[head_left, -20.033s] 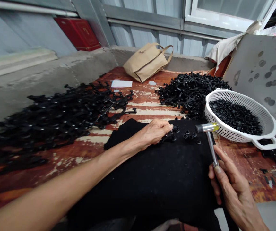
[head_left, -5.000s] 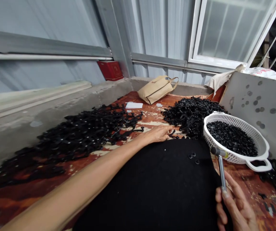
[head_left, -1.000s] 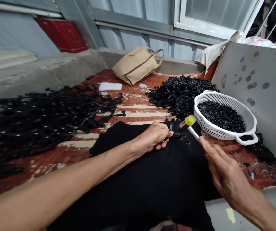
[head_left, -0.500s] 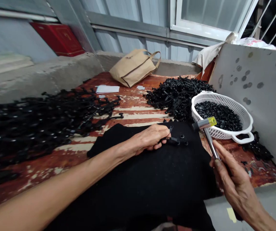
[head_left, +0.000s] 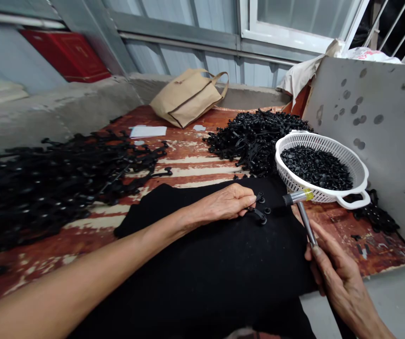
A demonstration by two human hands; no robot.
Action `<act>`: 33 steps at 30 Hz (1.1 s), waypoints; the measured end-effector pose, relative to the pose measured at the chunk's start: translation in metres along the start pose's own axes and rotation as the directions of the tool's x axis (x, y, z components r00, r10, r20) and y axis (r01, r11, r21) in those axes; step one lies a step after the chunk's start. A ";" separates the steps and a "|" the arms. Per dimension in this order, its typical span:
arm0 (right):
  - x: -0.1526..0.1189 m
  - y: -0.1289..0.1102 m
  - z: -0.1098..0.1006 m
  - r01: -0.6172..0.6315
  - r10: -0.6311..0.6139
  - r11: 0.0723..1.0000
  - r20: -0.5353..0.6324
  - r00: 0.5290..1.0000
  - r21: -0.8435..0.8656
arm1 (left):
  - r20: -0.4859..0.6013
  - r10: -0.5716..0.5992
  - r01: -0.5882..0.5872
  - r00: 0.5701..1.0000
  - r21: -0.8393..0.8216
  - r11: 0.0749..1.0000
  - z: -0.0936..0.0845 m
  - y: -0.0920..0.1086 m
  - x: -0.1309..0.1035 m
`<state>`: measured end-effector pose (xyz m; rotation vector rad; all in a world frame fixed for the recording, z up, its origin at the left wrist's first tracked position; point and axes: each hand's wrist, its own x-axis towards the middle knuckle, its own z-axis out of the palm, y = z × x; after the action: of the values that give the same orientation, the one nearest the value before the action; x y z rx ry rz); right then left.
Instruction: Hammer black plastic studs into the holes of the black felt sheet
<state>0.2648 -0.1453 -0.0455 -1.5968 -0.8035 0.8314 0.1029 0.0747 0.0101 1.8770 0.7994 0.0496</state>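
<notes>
My left hand (head_left: 236, 200) is closed in a pinch on a small black plastic part (head_left: 258, 214) with slim arms and round ends. The part is held low over a black cloth (head_left: 223, 268), and its ends are among a few small round black pieces (head_left: 267, 210). My right hand (head_left: 340, 273) grips a small mallet (head_left: 307, 225) by its handle. One face of the mallet head is black, the other clear yellow. The head hangs in the air to the right of the black part, apart from it.
A white plastic basket (head_left: 356, 202) full of small black pieces stands at the right. Behind the cloth rises a heap of black parts (head_left: 255, 139); a wider heap (head_left: 47, 188) spreads at the left. Farther back are a tan bag (head_left: 188, 101), white paper (head_left: 148, 131) and a grey panel (head_left: 393, 155).
My left hand has moved the black part a little rightward, bringing its ends to the round pieces. The mallet head is slightly lower. The whole view has shifted a little.
</notes>
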 end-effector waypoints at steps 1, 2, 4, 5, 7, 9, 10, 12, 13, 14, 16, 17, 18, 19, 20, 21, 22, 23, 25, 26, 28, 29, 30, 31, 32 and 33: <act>0.000 0.000 0.000 -0.003 0.003 1.000 0.002 1.000 0.004 | 0.004 0.007 -0.007 1.000 0.006 1.000 0.000 -0.001 0.001; 0.000 0.000 0.000 -0.003 0.003 1.000 0.012 1.000 0.006 | 0.007 0.013 -0.013 1.000 0.008 1.000 0.000 -0.003 0.002; 0.001 0.002 -0.001 -0.006 0.006 1.000 0.047 0.999 0.001 | 0.007 0.020 -0.020 1.000 0.012 1.000 0.000 -0.005 0.004; 0.001 0.003 -0.002 -0.003 0.003 1.000 0.057 0.998 -0.004 | 0.011 0.028 -0.028 1.000 0.018 0.999 0.000 -0.006 0.004; 0.002 0.005 -0.004 0.011 -0.010 1.000 0.063 0.998 -0.015 | 0.028 0.054 -0.055 0.998 0.040 0.998 0.000 -0.007 0.005; 0.003 0.007 -0.005 0.021 -0.020 1.000 0.056 0.998 -0.018 | 0.042 0.072 -0.075 0.996 0.062 0.995 -0.001 -0.007 0.005; 0.003 0.008 -0.005 0.022 -0.022 1.000 0.053 0.998 -0.015 | 0.043 0.074 -0.077 0.996 0.067 0.995 -0.001 -0.007 0.005; 0.003 0.009 -0.006 0.013 -0.013 1.000 0.064 0.998 -0.013 | 0.035 0.071 -0.073 0.997 0.070 0.995 -0.001 -0.007 0.004; 0.003 0.009 -0.006 0.010 -0.009 1.000 0.073 0.997 -0.014 | 0.032 0.071 -0.073 0.997 0.072 0.995 -0.001 -0.007 0.004; 0.003 0.009 -0.006 0.006 -0.004 1.000 0.084 0.996 -0.017 | 0.028 0.073 -0.075 0.997 0.074 0.994 -0.001 -0.007 0.005; 0.003 0.009 -0.006 0.003 -0.001 1.000 0.089 0.996 -0.022 | 0.030 0.074 -0.077 0.997 0.090 0.993 -0.001 -0.007 0.005; 0.004 0.009 -0.005 0.003 -0.001 1.000 0.084 0.996 -0.023 | 0.033 0.073 -0.076 0.997 0.100 0.992 -0.001 -0.007 0.006; 0.004 0.008 -0.005 0.006 -0.005 1.000 0.075 0.997 -0.022 | 0.036 0.074 -0.077 0.997 0.112 0.991 -0.001 -0.007 0.006; 0.004 0.007 -0.004 0.012 -0.010 1.000 0.065 0.998 -0.021 | 0.037 0.077 -0.081 0.996 0.127 0.989 -0.001 -0.007 0.006; 0.004 0.006 -0.003 0.015 -0.014 1.000 0.058 0.998 -0.019 | 0.038 0.083 -0.088 0.996 0.144 0.986 -0.001 -0.006 0.006; 0.005 0.005 -0.002 0.016 -0.015 1.000 0.050 0.999 -0.016 | 0.036 0.094 -0.098 0.995 0.165 0.981 -0.001 -0.006 0.006; 0.005 0.004 -0.001 0.014 -0.014 1.000 0.047 0.999 -0.014 | 0.031 0.108 -0.112 0.994 0.189 0.975 -0.001 -0.005 0.006; 0.005 0.003 0.000 0.011 -0.010 1.000 0.048 0.999 -0.013 | 0.027 0.127 -0.130 0.992 0.217 0.967 -0.001 -0.005 0.006; 0.005 0.001 0.000 0.001 -0.001 1.000 0.056 0.998 -0.015 | 0.018 0.170 -0.169 0.985 0.271 0.948 -0.001 -0.005 0.005; 0.005 0.001 0.001 -0.004 0.004 1.000 0.060 0.998 -0.015 | 0.013 0.185 -0.181 0.983 0.289 0.940 -0.001 -0.006 0.005; 0.005 0.001 0.001 -0.012 0.013 1.000 0.061 0.998 -0.012 | 0.004 0.192 -0.184 0.981 0.294 0.938 -0.001 -0.006 0.005; 0.005 0.001 0.000 -0.015 0.016 1.000 0.056 0.998 -0.010 | 0.002 0.184 -0.177 0.983 0.284 0.943 -0.001 -0.006 0.005; 0.005 0.001 0.000 -0.019 0.019 1.000 0.054 0.998 -0.009 | 0.001 0.171 -0.166 0.985 0.267 0.949 -0.001 -0.006 0.004; 0.005 0.001 0.000 -0.019 0.020 1.000 0.053 0.998 -0.009 | 0.003 0.157 -0.153 0.988 0.249 0.956 -0.001 -0.005 0.004; 0.005 0.002 0.000 -0.017 0.018 1.000 0.054 0.998 -0.010 | 0.004 0.142 -0.140 0.990 0.231 0.963 -0.001 -0.004 0.004; 0.005 0.002 0.000 -0.014 0.014 1.000 0.058 0.998 -0.011 | 0.006 0.127 -0.125 0.992 0.213 0.969 -0.001 -0.003 0.004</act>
<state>0.2676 -0.1414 -0.0476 -1.5954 -0.8400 0.8879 0.1040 0.0778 0.0065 2.1314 0.7119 0.0524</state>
